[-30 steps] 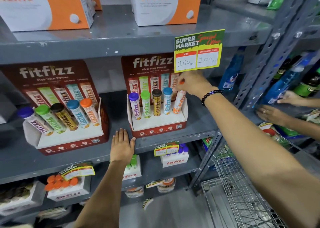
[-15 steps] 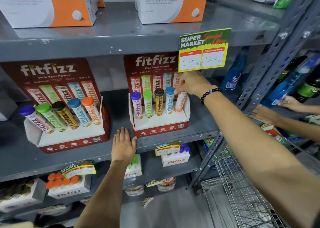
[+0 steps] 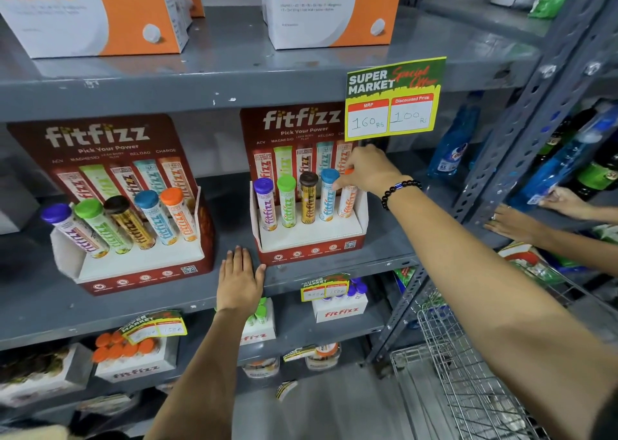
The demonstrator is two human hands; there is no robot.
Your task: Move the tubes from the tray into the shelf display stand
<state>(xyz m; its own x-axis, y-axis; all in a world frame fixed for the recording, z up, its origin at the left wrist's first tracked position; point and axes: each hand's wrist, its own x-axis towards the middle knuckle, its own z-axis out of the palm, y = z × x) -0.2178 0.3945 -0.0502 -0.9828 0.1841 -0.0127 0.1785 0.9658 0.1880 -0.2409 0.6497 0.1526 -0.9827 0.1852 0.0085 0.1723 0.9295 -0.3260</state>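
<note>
A red fitfizz display stand (image 3: 312,249) sits on the grey middle shelf (image 3: 334,265). In its slots stand a purple-capped tube (image 3: 266,205), a green one (image 3: 287,202), a brown one (image 3: 308,198) and a blue one (image 3: 327,195). My right hand (image 3: 368,172) grips the top of the orange-capped tube (image 3: 347,202), which stands in the rightmost slot. My left hand (image 3: 239,279) lies flat on the shelf edge, fingers apart, just left of the stand's base. A second full stand (image 3: 140,269) is at the left.
A yellow price card (image 3: 394,98) hangs from the upper shelf just above my right hand. Vizinc boxes (image 3: 327,8) stand on top. Trays of tubes (image 3: 133,356) fill the lower shelf. A wire trolley (image 3: 468,372) is at the lower right. Another person's hands (image 3: 515,222) reach into the neighbouring rack.
My right hand has pushed the orange-capped tube down from a tilt to nearly upright in its slot. My left hand has stayed flat on the shelf.
</note>
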